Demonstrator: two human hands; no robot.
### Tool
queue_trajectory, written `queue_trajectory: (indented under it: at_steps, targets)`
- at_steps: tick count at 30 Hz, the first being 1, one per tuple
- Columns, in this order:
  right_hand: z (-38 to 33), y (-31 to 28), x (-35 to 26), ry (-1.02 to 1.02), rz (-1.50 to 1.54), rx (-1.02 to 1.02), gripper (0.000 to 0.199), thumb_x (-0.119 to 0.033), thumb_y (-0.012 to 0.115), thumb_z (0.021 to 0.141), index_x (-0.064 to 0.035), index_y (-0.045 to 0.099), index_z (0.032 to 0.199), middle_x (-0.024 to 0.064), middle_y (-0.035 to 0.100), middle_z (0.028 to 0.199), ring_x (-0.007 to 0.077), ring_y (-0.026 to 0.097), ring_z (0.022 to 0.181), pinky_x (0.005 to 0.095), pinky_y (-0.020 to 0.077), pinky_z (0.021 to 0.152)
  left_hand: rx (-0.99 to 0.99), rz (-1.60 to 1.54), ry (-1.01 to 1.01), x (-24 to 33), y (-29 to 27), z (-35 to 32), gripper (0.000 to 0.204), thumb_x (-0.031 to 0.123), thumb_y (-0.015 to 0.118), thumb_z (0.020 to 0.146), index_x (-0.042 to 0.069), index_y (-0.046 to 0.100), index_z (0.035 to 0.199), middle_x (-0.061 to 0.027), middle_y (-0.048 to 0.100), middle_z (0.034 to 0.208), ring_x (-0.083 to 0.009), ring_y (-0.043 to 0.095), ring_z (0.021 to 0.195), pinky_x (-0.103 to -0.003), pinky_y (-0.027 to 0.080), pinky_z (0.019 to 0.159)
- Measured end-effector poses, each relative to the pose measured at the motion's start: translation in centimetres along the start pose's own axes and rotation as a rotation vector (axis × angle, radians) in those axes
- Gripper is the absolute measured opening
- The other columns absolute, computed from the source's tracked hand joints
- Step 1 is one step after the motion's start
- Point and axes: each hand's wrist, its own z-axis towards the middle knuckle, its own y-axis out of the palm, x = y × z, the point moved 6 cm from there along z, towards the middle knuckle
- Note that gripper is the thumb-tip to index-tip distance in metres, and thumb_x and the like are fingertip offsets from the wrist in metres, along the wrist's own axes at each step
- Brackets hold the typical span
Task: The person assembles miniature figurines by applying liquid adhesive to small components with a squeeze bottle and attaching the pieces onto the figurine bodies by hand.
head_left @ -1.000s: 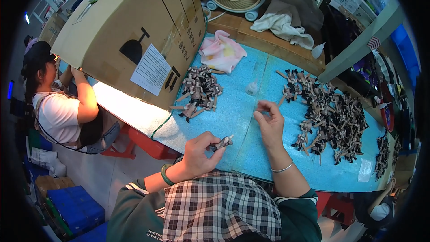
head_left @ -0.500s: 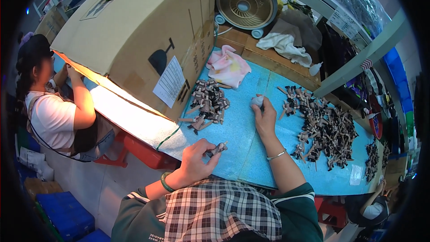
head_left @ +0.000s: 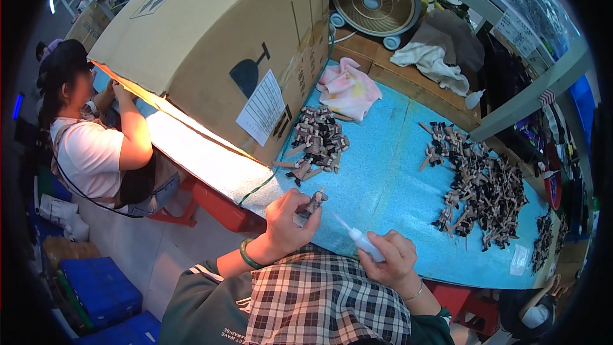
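Between the thumb and fingers of my left hand is a small grey-brown figurine, held near the table's front edge. My right hand grips a white squeeze bottle with a long thin nozzle. The nozzle slants up and left toward the figurine, with a gap between them. A small pile of similar figurines lies beyond my left hand, beside the cardboard box. To the right spreads a larger heap of figurines, dark and beige.
A large cardboard box stands at the left, lit underneath. A pink cloth, a fan and another small white bottle are toward the back. A metal post rises at the right. A person sits at the left.
My right hand has come back toward me and turned, so the bottle's nozzle now shows, directed at the figurine. My left hand still holds the figurine. The whole view has shifted slightly.
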Motion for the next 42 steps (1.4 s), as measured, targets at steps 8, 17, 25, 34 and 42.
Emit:
queue_trajectory:
  at_steps: [8, 17, 25, 34, 42]
  targets:
    - [-1.1, -0.7, -0.4, -0.038, -0.067, -0.018, 0.042, -0.009, 0.074, 0.065, -0.0011, 0.060, 0.103, 0.0056, 0.052, 0.063, 0.0181, 0.051, 0.047, 0.0283, 0.0368, 0.040, -0.028, -0.005, 0.025, 0.7, 0.9, -0.6, 0.024, -0.001, 0.072, 0.068, 0.001, 0.052, 0.079, -0.0080, 0.052, 0.064, -0.0158, 0.053, 0.049, -0.026, 0.043, 0.045]
    - [-0.8, -0.3, -0.4, -0.046, 0.009, 0.009, 0.039, -0.007, 0.076, 0.065, 0.0004, 0.062, 0.101, 0.0040, 0.050, 0.062, 0.0162, 0.049, 0.046, 0.0275, 0.0380, 0.039, -0.050, 0.002, 0.020, 1.0, 1.1, -0.8, 0.023, -0.001, 0.073, 0.068, 0.000, 0.052, 0.079, -0.0082, 0.053, 0.065, -0.0156, 0.054, 0.048, -0.026, 0.043, 0.045]
    - [-0.5, -0.2, -0.5, -0.038, 0.002, -0.003, 0.037, -0.005, 0.077, 0.064, 0.0017, 0.064, 0.099, 0.0024, 0.047, 0.061, 0.0146, 0.048, 0.045, 0.0270, 0.0383, 0.039, -0.049, 0.003, 0.015, 0.7, 1.2, -1.0, 0.024, -0.001, 0.073, 0.068, 0.000, 0.052, 0.080, -0.0083, 0.053, 0.065, -0.0155, 0.054, 0.049, -0.026, 0.043, 0.044]
    - [-0.8, 0.4, -0.9, -0.118, -0.066, -0.041, 0.038, -0.007, 0.076, 0.068, -0.0001, 0.064, 0.103, 0.0002, 0.046, 0.063, 0.0129, 0.047, 0.049, 0.0250, 0.0377, 0.041, -0.047, 0.011, 0.004, 0.6, 1.2, -0.8, 0.023, -0.001, 0.073, 0.068, 0.001, 0.052, 0.078, -0.0077, 0.053, 0.063, -0.0152, 0.054, 0.048, -0.026, 0.043, 0.044]
    - [-0.8, 0.6, -0.9, -0.137, -0.054, -0.027, 0.038, -0.007, 0.075, 0.070, -0.0005, 0.064, 0.105, -0.0004, 0.043, 0.064, 0.0122, 0.045, 0.049, 0.0247, 0.0365, 0.041, -0.048, 0.010, -0.009, 0.5, 1.1, -0.8, 0.023, 0.000, 0.073, 0.068, 0.000, 0.052, 0.077, -0.0076, 0.053, 0.062, -0.0142, 0.053, 0.048, -0.025, 0.042, 0.044]
